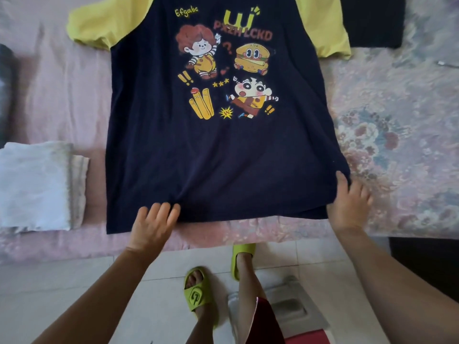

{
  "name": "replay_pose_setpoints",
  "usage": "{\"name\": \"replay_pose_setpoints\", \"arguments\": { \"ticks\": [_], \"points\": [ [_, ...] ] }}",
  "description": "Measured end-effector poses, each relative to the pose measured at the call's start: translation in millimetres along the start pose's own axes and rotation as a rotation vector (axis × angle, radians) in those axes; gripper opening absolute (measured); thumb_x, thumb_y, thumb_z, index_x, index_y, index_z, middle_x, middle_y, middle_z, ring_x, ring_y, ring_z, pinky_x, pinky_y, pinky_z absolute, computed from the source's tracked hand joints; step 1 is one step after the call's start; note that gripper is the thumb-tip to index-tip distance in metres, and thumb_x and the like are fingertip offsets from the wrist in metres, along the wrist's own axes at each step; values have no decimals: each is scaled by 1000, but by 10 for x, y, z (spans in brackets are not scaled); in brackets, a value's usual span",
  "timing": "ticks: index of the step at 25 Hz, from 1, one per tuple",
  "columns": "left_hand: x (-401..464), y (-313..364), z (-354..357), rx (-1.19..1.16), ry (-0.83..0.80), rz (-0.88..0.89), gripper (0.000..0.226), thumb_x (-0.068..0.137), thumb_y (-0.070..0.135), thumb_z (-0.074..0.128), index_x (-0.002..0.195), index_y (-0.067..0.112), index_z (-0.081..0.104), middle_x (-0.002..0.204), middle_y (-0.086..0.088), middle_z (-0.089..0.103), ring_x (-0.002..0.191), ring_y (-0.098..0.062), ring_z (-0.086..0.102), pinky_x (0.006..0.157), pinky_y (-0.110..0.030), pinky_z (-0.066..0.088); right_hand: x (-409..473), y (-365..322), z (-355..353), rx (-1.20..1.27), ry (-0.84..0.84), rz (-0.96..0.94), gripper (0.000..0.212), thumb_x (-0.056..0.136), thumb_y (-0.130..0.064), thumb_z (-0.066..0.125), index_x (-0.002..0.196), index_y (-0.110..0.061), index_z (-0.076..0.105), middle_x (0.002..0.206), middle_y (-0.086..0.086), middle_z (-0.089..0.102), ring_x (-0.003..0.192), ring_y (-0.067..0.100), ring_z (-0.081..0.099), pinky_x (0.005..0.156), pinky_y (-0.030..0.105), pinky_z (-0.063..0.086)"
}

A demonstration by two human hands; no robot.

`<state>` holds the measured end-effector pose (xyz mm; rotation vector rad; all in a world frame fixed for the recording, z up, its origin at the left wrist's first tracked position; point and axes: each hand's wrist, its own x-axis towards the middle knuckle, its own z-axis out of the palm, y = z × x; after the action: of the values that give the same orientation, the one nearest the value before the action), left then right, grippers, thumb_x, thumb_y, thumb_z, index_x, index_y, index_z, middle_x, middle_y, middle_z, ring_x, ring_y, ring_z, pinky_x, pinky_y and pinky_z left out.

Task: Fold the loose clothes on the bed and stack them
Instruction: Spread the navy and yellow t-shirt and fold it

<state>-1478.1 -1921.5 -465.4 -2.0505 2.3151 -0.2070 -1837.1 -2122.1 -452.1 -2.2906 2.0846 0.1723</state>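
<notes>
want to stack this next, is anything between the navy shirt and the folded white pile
Nothing visible. Only bare pink sheet lies between the navy shirt and the folded white pile beside its left edge. Both hands, left and right, already rest on the hem.

Open pink sheet (62, 95) left of the spread navy T-shirt (211, 157), free above the folded white stack (37, 187), which blocks the near-left edge. Dark object (6, 95) at far left edge. Floral cover (397, 145) to the right bare, apart from a small pale item (447, 63) and a black cloth (372, 21) at the far corner. Narrow strip of bed free along the near hem.
</notes>
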Motion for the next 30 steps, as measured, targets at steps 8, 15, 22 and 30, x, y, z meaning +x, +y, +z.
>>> {"name": "replay_pose_setpoints", "arguments": {
  "ticks": [8,15,22,30],
  "points": [
    [51,-52,-44,-208,172,-230,17,84,-6,44,96,2,53,71,-13,62,58,-29,62,53,-33,50,71,207,-147,473,46,245,30,80,11,48,107,-2,46,97,27,54,86,42,52,73,50,44],
    [104,-439,-158,-185,127,-65,28,85,1,47,112,-2,52,79,-19,61,61,-32,58,53,-35,50,132,561,-343,175,-196,-229,36,81,18,53,116,9,54,108,29,54,92,44,54,78,44,44],
    [-243,-725,-269,-491,-25,-1127,32,90,-2,44,119,3,56,117,-22,50,102,-39,49,86,-45,40,172,653,-404,391,-108,147,41,83,12,52,120,-2,48,112,21,51,95,37,51,79,48,46],
    [-650,-736,-319,-832,5,-1400,52,72,-17,35,99,24,53,95,-10,63,92,-33,58,82,-43,46,-160,877,-409,369,-263,-35,51,74,27,48,109,-10,54,115,10,53,109,30,51,90,29,35]
  ]
}}
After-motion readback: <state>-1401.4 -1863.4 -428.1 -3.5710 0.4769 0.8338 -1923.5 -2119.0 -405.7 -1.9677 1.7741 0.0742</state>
